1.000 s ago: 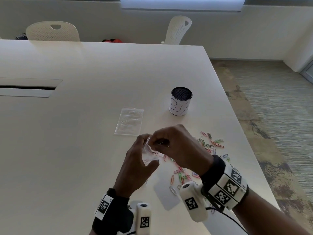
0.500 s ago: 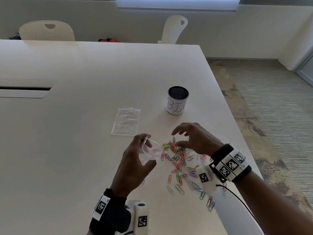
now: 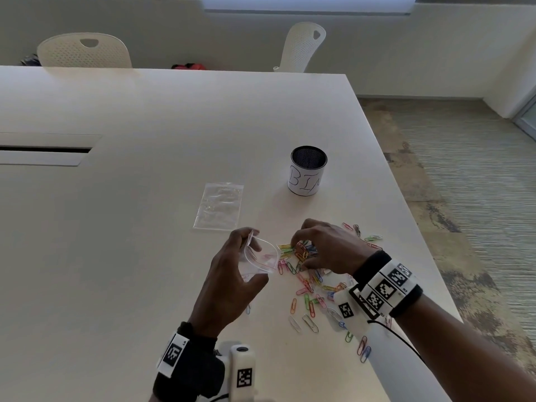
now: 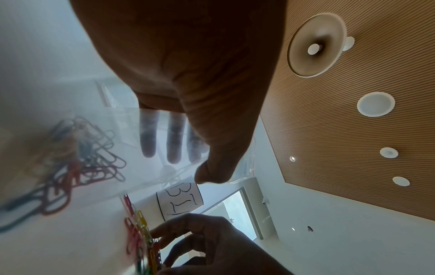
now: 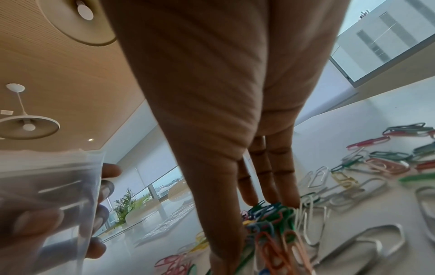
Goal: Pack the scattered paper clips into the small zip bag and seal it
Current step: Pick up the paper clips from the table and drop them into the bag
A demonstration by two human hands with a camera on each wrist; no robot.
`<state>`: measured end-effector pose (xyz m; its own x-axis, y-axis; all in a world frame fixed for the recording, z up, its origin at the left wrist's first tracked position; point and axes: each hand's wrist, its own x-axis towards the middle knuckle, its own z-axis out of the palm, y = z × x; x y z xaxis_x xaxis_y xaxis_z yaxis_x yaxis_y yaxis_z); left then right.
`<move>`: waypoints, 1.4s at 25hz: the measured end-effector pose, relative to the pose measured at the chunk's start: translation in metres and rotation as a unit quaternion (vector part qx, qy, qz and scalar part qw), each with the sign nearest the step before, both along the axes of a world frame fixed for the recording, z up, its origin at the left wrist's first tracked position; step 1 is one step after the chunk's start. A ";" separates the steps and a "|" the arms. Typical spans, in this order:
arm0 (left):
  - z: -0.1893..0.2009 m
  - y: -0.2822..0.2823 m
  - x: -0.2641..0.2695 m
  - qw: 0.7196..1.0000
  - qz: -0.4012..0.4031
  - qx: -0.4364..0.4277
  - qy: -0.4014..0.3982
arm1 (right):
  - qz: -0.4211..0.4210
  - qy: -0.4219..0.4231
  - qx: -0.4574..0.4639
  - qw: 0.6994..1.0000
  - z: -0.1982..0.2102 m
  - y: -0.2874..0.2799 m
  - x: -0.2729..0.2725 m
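My left hand (image 3: 246,258) holds the small clear zip bag (image 3: 261,255) just above the table, with its mouth spread open toward the right. Several coloured clips show blurred through the bag (image 4: 70,158). Coloured paper clips (image 3: 311,288) lie scattered on the white table to the right of the bag. My right hand (image 3: 303,252) reaches down into the heap beside the bag's mouth and pinches a bunch of clips (image 5: 270,215) between thumb and fingers. In the right wrist view the bag (image 5: 47,195) is at the left with my left fingers behind it.
A second clear zip bag (image 3: 219,206) lies flat behind my hands. A dark mesh cup labelled BIN (image 3: 308,170) stands behind the clips. The table's right edge (image 3: 429,265) runs close to the outer clips. Two white chairs (image 3: 84,50) stand at the far side.
My right hand left the bag's mouth, moved right to the clip heap and has closed its fingers on a bunch there. My left hand keeps holding the bag open.
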<state>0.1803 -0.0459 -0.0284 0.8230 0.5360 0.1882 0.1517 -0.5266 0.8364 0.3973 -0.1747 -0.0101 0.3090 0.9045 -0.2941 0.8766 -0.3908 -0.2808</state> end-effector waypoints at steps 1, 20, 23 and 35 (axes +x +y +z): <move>0.000 0.000 0.000 1.000 -0.001 0.002 0.000 | -0.001 0.004 0.007 1.000 0.000 0.001 -0.001; 0.000 -0.001 -0.001 1.000 -0.007 -0.003 0.000 | -0.184 0.204 0.196 0.941 0.000 -0.019 0.005; 0.000 -0.003 0.001 1.000 -0.011 0.000 -0.003 | -0.226 0.301 0.239 0.895 0.012 -0.023 -0.005; 0.001 -0.006 0.000 1.000 -0.003 -0.016 0.000 | -0.208 0.333 0.399 0.829 0.037 -0.003 -0.088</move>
<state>0.1804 -0.0516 -0.0279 0.8258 0.5371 0.1719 0.1486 -0.5012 0.8525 0.3090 -0.1778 0.0265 0.6522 0.7492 0.1155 0.2603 -0.0783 -0.9624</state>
